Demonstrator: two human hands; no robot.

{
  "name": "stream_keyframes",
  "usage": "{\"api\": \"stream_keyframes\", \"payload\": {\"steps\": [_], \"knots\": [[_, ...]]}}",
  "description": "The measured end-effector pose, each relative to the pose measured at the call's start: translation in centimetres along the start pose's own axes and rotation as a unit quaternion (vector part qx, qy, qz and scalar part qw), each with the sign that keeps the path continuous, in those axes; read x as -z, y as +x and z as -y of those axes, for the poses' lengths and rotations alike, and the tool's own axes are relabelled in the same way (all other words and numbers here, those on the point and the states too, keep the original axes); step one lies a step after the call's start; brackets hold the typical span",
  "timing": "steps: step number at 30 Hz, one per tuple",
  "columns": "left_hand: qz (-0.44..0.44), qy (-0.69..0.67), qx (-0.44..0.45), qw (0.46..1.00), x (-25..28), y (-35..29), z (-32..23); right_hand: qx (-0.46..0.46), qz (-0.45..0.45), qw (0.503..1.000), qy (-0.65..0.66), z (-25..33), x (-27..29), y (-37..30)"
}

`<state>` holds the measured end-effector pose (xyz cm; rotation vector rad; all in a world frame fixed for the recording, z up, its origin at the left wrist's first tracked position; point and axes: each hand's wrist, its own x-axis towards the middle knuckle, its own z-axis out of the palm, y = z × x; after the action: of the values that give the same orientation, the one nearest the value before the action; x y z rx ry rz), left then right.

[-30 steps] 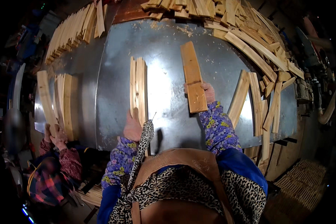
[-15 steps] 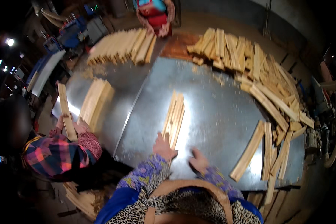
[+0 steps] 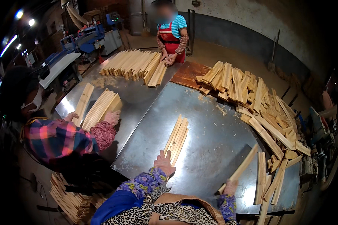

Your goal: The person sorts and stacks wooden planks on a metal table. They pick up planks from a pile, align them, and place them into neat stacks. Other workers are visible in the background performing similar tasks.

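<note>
A small bundle of wooden strips (image 3: 179, 135) lies side by side on the metal table in front of me. My left hand (image 3: 164, 164) rests at its near end, fingers stretched out and apart against the wood. To the right, my right hand (image 3: 231, 186) is closed around the lower part of a single wooden strip (image 3: 245, 163). That strip is tilted, its far end raised above the tabletop; the fingertips are partly hidden. Several loose strips (image 3: 260, 176) lie just right of this hand.
A large heap of wooden strips (image 3: 257, 93) covers the table's far right side. At left, a co-worker in a plaid top (image 3: 60, 140) handles a stack of strips (image 3: 101, 108). Across the table, another person in a red apron (image 3: 171, 35) touches a long row of strips (image 3: 129, 63).
My right hand has moved right and taken hold of a loose strip, lifting its far end. My left hand stays at the bundle. The left co-worker has lowered a strip beside the stack.
</note>
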<state>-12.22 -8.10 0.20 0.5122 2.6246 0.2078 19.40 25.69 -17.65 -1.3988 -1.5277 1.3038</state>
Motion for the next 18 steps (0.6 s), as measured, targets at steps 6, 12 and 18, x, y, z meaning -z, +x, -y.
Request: {"api": "stream_keyframes", "payload": {"steps": [6, 12, 18], "knots": [[-0.020, -0.068, -0.037, 0.997, 0.1, 0.7, 1.6, 0.095, 0.476, 0.862, -0.144, 4.2, -15.7, -13.5], [-0.023, -0.004, -0.013, 1.000, 0.8, 0.7, 2.0, 0.018, 0.575, 0.748, -0.331, 12.4, -21.9, -23.9], [-0.005, -0.009, -0.023, 1.000, 1.1, 0.5, 1.2, 0.179, 0.639, 0.709, -0.240, 5.5, -20.5, -19.7]]}}
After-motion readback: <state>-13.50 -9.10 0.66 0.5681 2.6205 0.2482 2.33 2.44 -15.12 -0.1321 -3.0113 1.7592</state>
